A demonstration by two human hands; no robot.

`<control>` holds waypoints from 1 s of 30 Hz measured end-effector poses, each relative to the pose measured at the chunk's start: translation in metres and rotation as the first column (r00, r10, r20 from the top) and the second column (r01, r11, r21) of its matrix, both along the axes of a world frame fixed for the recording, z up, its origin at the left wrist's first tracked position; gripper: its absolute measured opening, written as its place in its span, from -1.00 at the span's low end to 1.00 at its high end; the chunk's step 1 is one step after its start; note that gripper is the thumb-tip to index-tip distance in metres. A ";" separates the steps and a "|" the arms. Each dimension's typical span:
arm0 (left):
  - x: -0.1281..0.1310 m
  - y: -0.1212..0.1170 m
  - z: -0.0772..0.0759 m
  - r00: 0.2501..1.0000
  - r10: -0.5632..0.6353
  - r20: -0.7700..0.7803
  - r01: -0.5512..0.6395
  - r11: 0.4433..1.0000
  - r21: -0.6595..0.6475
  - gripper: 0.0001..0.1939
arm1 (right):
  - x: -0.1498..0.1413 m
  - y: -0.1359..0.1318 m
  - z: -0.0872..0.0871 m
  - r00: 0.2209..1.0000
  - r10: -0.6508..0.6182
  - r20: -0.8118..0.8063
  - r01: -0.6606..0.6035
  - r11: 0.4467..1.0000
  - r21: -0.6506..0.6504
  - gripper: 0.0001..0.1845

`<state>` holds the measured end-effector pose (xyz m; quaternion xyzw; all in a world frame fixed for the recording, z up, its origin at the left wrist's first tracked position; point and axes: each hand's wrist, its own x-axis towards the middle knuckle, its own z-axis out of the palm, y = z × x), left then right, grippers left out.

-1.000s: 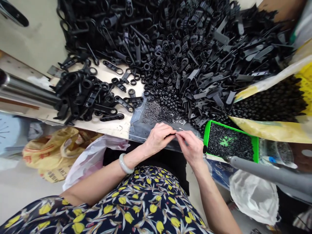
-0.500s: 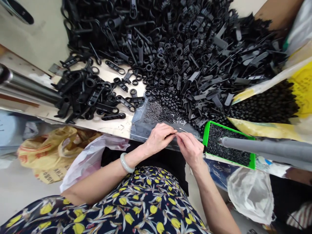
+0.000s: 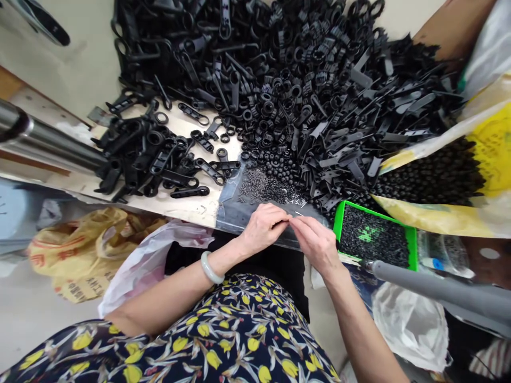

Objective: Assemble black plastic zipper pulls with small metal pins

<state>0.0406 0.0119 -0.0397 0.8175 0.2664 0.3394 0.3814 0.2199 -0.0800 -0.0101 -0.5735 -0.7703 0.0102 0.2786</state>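
Observation:
My left hand (image 3: 264,230) is closed in a pinch above the front edge of the bench. Right against its fingertips, my right hand (image 3: 318,243) pinches too, and whatever sits between them is too small and covered to make out. A thin light metal pin (image 3: 298,214) shows just beyond the right fingers; I cannot tell whether they hold it. Beyond both hands, small grey pieces (image 3: 254,183), tiny pale pins (image 3: 294,200) and black beads (image 3: 275,162) lie on a dark sheet (image 3: 231,213).
A large heap of black plastic parts (image 3: 279,80) fills the back. Flat black ring-ended parts (image 3: 151,154) lie left. At right are a green tray (image 3: 340,221) of small black pieces, a grey bar (image 3: 431,287), and a yellow bag (image 3: 431,221) of black balls. A metal tube (image 3: 59,143) stands left.
The grey bar at right swung up across the green tray and is back below it. My hands stay together, with the right fingers shifting slightly closer to the left. The view has shifted a little.

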 end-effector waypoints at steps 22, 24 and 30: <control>0.003 -0.003 0.006 0.999 0.030 0.015 -0.029 0.999 -0.046 -0.94 | 0.024 -0.061 0.058 0.505 -0.218 -0.835 0.405 0.914 0.007 -0.51; 0.003 -0.004 0.007 0.999 0.035 -0.004 -0.035 0.998 -0.048 -0.93 | 0.004 -0.028 0.055 0.506 -0.146 -0.850 0.345 0.938 0.045 -0.38; 0.003 -0.004 0.009 0.999 0.024 -0.022 -0.025 0.998 -0.055 -0.94 | -0.035 0.039 0.034 0.455 0.003 -0.891 0.246 0.961 0.129 -0.72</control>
